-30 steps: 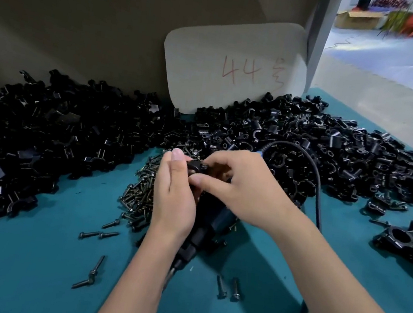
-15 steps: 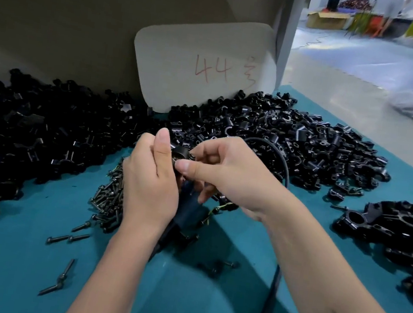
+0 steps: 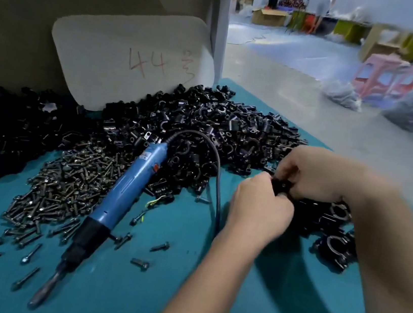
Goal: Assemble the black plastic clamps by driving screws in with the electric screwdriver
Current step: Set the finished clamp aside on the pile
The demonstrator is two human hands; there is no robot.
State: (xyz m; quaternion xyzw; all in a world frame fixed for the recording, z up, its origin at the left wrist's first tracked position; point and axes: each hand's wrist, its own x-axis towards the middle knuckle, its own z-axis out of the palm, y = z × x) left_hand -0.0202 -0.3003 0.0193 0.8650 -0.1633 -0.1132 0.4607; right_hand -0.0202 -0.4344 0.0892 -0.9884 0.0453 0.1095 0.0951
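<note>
Both hands are over at the right side of the teal counter (image 3: 126, 304), working together on one black clamp (image 3: 281, 186). The left hand (image 3: 258, 211) has its fingers curled around the clamp from below, and the right hand (image 3: 314, 171) pinches it from above, fingers bent tight; the motion blurs the details. Just beneath them sits a small group of finished clamps (image 3: 331, 243). The blue screwdriver (image 3: 120, 197) lies flat on the counter, apart from both hands, tip toward the near edge, its cable (image 3: 217, 173) arching back over the big clamp pile (image 3: 203, 134). A heap of screws (image 3: 68, 184) lies touching the screwdriver's left side, with strays scattered nearer. A card (image 3: 123, 59) marked "44" leans against the back wall.
</note>
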